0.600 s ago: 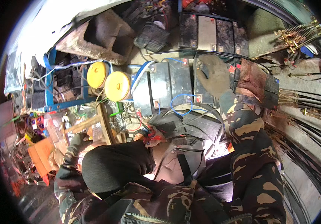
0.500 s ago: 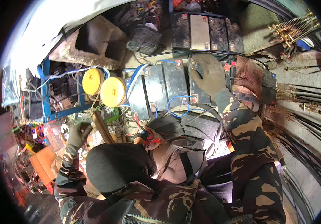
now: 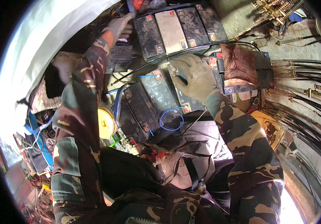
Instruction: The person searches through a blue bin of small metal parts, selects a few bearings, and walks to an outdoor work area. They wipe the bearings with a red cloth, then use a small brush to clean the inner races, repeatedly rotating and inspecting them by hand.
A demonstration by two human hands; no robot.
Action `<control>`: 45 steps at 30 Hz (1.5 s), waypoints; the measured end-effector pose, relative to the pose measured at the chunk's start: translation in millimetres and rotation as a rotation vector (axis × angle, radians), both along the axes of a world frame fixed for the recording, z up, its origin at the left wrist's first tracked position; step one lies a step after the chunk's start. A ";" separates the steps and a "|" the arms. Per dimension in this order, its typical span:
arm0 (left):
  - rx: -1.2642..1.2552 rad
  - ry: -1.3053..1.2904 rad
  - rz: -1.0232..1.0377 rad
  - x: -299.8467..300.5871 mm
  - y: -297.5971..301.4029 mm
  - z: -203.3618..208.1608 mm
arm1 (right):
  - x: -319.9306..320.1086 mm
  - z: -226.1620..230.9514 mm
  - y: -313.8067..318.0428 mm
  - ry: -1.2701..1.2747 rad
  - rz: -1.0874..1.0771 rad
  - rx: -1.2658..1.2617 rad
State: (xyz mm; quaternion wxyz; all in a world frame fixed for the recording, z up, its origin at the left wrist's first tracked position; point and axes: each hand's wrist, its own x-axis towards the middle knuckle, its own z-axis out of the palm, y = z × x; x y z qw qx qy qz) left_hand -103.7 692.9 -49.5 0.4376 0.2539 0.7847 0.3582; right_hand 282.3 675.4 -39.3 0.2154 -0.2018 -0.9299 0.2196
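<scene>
Both hands wear pale work gloves. My right hand (image 3: 194, 76) rests on a dark battery (image 3: 190, 102) in the near row, its thumb apart from the fingers. Beside it stand more dark batteries (image 3: 154, 91), with a blue wire loop (image 3: 172, 118) across their tops. My left hand (image 3: 118, 28) reaches to the far left with fingers stretched, over a dark ribbed block (image 3: 120, 58) and close to the far row of batteries (image 3: 147, 35). One battery (image 3: 171, 31) in that row has a pale top. Contact between the left fingers and anything below cannot be made out.
A brown leather-like piece (image 3: 239, 66) lies over batteries at the right. Black cables (image 3: 306, 76) with metal ends fan along the right wall. At left are a yellow round lid (image 3: 106, 123), a concrete block (image 3: 43, 98) and a blue frame (image 3: 45, 143). A pale bag (image 3: 179, 170) sits below.
My left hand has moved from the near left up to the far left beside the far batteries. The right hand stays on the near-row battery. The view has shifted and turned.
</scene>
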 end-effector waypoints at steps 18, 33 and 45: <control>-0.171 -0.084 0.022 -23.8 50.9 -41.0 | -5.0 9.0 -1.4 -0.096 -0.056 -0.049; 0.020 -0.138 0.092 -89.5 27.9 4.2 | -4.3 -0.1 -3.1 -0.138 -0.102 -0.021; -0.370 0.183 -0.193 -44.7 19.2 -17.3 | -2.8 -2.1 -1.7 -0.103 -0.073 -0.074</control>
